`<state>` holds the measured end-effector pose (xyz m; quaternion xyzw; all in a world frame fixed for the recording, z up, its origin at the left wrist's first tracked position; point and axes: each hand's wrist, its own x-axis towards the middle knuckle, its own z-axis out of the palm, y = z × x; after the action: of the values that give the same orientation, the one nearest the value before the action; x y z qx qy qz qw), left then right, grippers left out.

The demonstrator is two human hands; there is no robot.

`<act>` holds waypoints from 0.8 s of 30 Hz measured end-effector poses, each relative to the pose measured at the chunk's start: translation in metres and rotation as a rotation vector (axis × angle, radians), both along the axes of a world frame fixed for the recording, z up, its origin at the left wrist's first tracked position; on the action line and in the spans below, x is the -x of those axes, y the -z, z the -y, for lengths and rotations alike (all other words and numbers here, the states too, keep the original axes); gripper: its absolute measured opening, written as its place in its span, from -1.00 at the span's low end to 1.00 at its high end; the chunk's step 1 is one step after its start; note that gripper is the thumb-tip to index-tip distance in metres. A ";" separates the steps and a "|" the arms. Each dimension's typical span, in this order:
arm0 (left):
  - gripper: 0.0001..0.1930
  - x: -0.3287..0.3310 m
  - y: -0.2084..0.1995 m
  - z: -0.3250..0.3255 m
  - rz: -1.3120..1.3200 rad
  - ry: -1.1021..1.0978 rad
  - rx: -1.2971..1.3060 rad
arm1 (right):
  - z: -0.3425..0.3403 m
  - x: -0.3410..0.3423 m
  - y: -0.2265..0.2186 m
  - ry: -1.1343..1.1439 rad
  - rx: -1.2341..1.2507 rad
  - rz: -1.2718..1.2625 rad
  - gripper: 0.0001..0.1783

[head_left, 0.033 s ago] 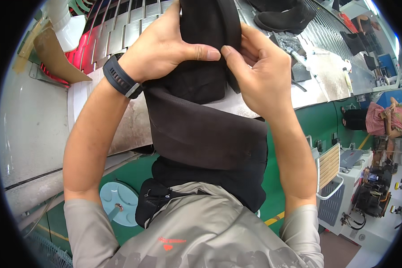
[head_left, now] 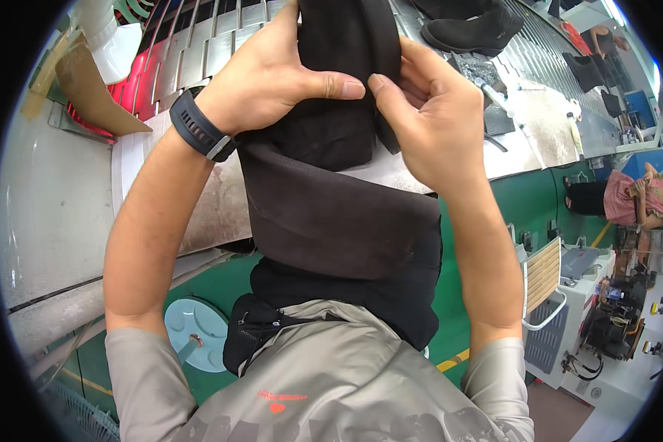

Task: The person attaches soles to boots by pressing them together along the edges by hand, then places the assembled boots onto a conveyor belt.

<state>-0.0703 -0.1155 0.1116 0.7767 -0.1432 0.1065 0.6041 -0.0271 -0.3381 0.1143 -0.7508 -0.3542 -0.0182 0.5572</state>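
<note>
Head view: black boot [head_left: 337,44] far centre, left of another boot [head_left: 475,33]. Left hand [head_left: 261,85] grasps its left side, right hand [head_left: 438,114] pinches its right edge. Best: brace with left, press right thumb evenly. Left fingers mostly hidden.

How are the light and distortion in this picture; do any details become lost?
Head view: fisheye bending, with black corners; the pale bench top looks bright, nearly washed out; same view: the held black item loses detail in its darkness.
</note>
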 end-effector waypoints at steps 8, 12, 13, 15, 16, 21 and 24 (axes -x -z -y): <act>-0.05 0.006 -0.006 0.004 0.083 -0.154 -0.078 | -0.004 -0.005 0.007 0.075 0.046 0.217 -0.52; 0.02 0.003 0.000 -0.001 0.059 -0.134 -0.205 | -0.008 -0.004 0.012 0.133 0.070 0.387 -0.50; 0.02 0.003 0.000 0.000 0.064 -0.139 -0.205 | -0.009 -0.003 0.013 0.161 0.088 0.525 -0.49; 0.04 0.004 0.001 0.002 0.103 -0.138 -0.184 | -0.006 0.001 0.004 0.171 0.142 0.550 -0.50; 0.07 0.002 0.005 0.002 0.121 -0.101 -0.107 | -0.002 0.000 -0.002 0.127 0.183 0.515 -0.52; 0.19 0.003 0.005 0.010 0.159 -0.128 -0.130 | -0.001 -0.023 -0.038 -0.026 0.094 0.221 -0.57; 0.22 0.011 -0.006 0.017 0.024 -0.179 -0.168 | -0.005 -0.024 -0.065 -0.008 0.231 0.224 -0.62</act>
<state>-0.0814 -0.1330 0.1175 0.8330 -0.0892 0.1570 0.5230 -0.0028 -0.3331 0.1793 -0.8016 -0.4171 -0.0587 0.4242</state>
